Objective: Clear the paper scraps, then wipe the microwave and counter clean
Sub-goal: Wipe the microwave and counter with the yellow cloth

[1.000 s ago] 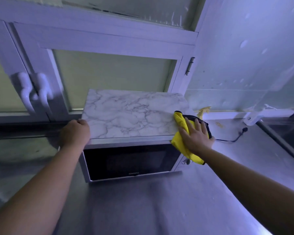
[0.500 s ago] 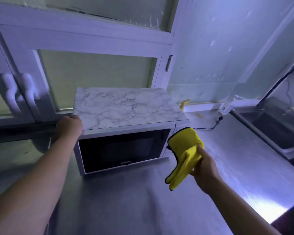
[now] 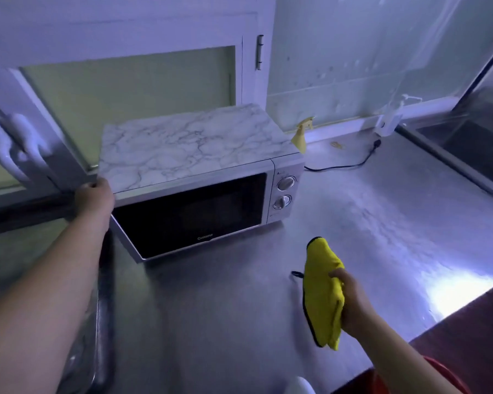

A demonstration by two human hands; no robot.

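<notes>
Two hands: right (image 3: pixel 353 305) grips cloth (image 3: pixel 322 294); left (image 3: pixel 94 197) on microwave (image 3: pixel 194 177) corner.

Your left arm reaches forward and up from the lower left, forearm bare and nearly straight, with your left hand (image 3: pixel 95 197) curled over the front left top corner of the microwave (image 3: pixel 194 177), knuckles toward you and fingers wrapped out of sight. Your right arm comes in from the lower right, forearm angled up and to the left, wrist fairly straight. Your right hand (image 3: pixel 350 304) is raised in front of you, back facing the camera, thumb and fingers clasped round a bunched yellow cloth (image 3: pixel 322 294).
</notes>
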